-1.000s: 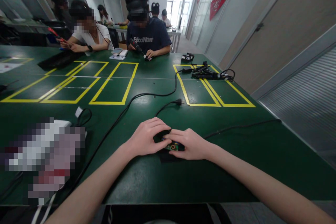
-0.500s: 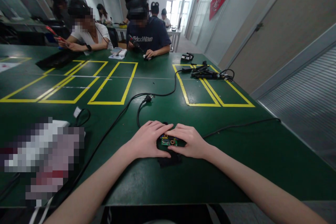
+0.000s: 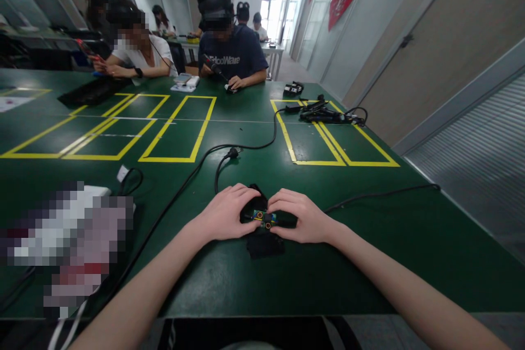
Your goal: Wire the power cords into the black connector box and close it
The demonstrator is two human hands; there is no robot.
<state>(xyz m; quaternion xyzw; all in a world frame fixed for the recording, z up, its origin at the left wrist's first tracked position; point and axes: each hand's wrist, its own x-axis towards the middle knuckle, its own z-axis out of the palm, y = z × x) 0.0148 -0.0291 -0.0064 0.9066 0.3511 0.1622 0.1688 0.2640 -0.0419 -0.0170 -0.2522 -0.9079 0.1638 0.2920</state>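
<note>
Both my hands meet over a small black device (image 3: 262,217) with a green circuit board showing in its middle, low on the green table (image 3: 254,279). My left hand (image 3: 227,212) grips its left side with curled fingers. My right hand (image 3: 301,216) grips its right side the same way. A flat black piece (image 3: 264,243) lies on the table just under the device. A black cable with a plug (image 3: 232,153) curls from the device toward the table's middle.
Yellow tape rectangles (image 3: 178,128) mark the table ahead. A pile of black cables and tools (image 3: 324,115) lies at the far right. Two people (image 3: 232,52) sit working at the far side. A blurred object (image 3: 69,240) lies at the left. A second cable (image 3: 381,194) runs right.
The plug end of the cable has swung from right of centre to the left and formed a loop. My hands have tilted the device, so the board now shows edge-on.
</note>
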